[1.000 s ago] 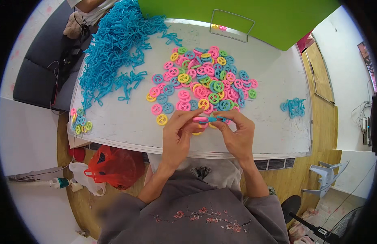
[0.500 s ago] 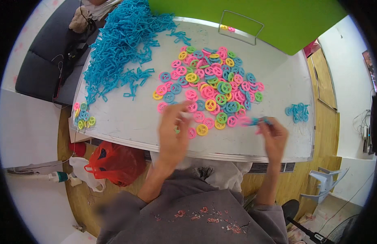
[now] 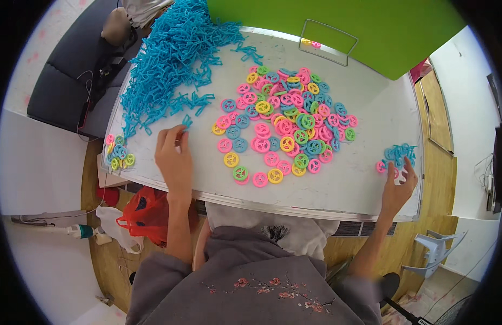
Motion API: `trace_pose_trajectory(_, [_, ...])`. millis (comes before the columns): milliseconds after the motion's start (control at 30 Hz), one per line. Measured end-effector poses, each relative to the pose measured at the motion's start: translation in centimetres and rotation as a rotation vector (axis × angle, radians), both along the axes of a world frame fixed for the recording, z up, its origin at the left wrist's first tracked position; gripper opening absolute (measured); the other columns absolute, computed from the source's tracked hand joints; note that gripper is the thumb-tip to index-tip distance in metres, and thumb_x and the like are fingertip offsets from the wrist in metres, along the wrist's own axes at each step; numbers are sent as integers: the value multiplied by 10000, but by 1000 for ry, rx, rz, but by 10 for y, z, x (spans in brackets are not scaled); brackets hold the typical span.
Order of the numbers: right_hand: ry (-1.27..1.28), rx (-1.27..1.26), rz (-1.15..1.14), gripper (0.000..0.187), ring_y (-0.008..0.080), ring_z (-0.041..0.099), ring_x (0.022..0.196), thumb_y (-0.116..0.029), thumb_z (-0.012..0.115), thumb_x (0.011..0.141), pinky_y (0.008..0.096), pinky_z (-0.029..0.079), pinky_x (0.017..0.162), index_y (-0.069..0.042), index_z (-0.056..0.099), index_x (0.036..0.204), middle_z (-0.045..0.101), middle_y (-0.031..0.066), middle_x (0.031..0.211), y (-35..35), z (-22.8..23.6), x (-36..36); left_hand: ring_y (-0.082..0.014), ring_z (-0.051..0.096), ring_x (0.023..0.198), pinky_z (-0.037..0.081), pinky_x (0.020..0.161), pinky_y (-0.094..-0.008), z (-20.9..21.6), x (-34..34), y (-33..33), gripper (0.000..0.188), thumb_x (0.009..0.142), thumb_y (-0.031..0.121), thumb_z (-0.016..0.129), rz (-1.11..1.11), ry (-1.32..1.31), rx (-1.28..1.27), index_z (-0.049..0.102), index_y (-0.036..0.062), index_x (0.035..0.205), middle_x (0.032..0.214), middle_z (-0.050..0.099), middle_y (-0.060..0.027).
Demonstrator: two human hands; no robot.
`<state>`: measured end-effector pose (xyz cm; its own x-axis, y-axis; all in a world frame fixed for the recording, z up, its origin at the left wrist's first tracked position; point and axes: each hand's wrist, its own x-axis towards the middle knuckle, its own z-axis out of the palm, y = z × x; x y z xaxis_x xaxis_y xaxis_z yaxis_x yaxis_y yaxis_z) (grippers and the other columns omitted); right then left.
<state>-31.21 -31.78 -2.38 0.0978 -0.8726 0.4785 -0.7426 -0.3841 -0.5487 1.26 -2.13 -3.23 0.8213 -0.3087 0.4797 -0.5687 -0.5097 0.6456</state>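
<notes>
My left hand is out at the near edge of the heap of blue sticks, its fingertips pinched on one loose blue stick that lies apart from the heap on the white table. My right hand is far out at the table's right edge, fingers spread and released, touching the little pile of joined pieces, blue with a bit of pink. Between my hands lies the spread of coloured wheels, pink, blue, yellow and green, just beside the stick I'm pinching. I'd say the trick here is to lift only the one stick, gripping it near its end so it comes free without dragging its neighbours off the heap, and to keep my right fingertips light so the small pile doesn't slide off the edge. A second small clump of wheels sits at the table's left corner, well apart from both hands.
</notes>
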Motion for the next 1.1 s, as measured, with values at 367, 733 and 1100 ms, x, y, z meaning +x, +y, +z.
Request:
trace_pose_trajectory(367, [-360, 693, 1137, 406, 193, 611, 968, -28, 686, 792, 311, 473, 819, -4, 572, 1181, 648, 99, 1045, 118, 42, 120, -121, 603, 851, 488, 755, -246, 48, -77, -38, 255, 838, -49, 596, -570, 832, -337, 610, -14, 1090, 918, 643, -70])
trace_pose_trajectory(733, [-562, 1120, 1060, 262, 144, 646, 846, 31, 660, 813, 266, 522, 746, 24, 565, 1056, 629, 84, 956, 111, 16, 113, -130, 556, 799, 446, 692, -250, 24, -61, -43, 196, 818, 37, 669, -300, 487, -276, 630, 19, 1010, 923, 602, -56])
trace_pose_trajectory(1100, [-893, 1078, 976, 208, 160, 632, 864, 38, 640, 836, 307, 544, 813, 31, 573, 1032, 627, 93, 978, 109, -5, 113, -132, 578, 699, 458, 642, -252, 12, -39, -26, 129, 802, 41, 688, -77, 470, 8, 618, 7, 904, 874, 622, -77])
